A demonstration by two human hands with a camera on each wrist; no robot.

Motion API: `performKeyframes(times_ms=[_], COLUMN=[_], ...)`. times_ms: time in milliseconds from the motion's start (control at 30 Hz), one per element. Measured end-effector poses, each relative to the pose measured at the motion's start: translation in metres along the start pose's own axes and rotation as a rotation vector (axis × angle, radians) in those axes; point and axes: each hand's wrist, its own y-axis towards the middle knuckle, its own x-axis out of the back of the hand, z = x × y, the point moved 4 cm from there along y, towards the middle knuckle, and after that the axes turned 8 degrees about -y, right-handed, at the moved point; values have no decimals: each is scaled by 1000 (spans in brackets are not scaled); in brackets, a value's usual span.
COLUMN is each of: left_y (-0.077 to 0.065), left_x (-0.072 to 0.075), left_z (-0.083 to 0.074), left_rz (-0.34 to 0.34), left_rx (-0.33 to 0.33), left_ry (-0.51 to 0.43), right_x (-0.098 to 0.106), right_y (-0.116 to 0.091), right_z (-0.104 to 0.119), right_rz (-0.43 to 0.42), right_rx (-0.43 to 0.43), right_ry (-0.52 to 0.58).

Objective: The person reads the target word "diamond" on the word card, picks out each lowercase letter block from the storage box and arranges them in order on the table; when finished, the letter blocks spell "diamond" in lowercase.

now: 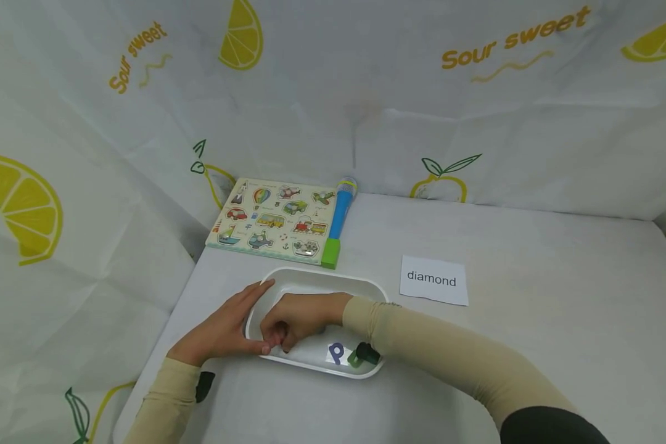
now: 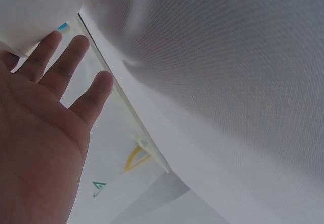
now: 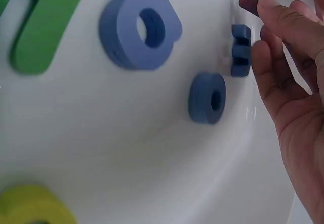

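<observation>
My left hand (image 1: 222, 330) spans the left end of a white tray (image 1: 316, 368), fingertips and thumb at its rim; in the left wrist view, several fingers are extended. My right hand (image 1: 300, 317) reaches inside. In the right wrist view it pinches a small dark red piece (image 3: 248, 5) near the tray wall. By its fingertips stands a notched blue piece (image 3: 241, 50); a small blue ring-shaped piece (image 3: 207, 98) is close by. Farther off lie a blue letter (image 3: 136, 32) like a p or d, a green letter (image 3: 45, 32) and a yellow piece (image 3: 30, 206), partly out of frame.
Behind the tray lies a vehicle picture board (image 1: 277, 222), with a blue and green toy microphone (image 1: 341, 213) along its right edge. A white card (image 1: 434, 280) reading "diamond" is right of the tray. Patterned cloth (image 1: 338, 123) hangs behind the table.
</observation>
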Motion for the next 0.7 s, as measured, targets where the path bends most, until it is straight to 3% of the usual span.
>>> performKeyframes(times_ms=[367, 533, 700], left_y=[2, 2, 2], left_x=[-1, -3, -3], left_z=[-1, 2, 2], left_rz=[5, -8, -20], left_rx=[55, 64, 61], left_ry=[12, 10, 17], right_x=[52, 74, 90], right_y=[-48, -86, -132], right_z=[2, 8, 14], right_rz=[-135, -233, -331], right_rx=[-129, -182, -227], right_ry=[240, 323, 314])
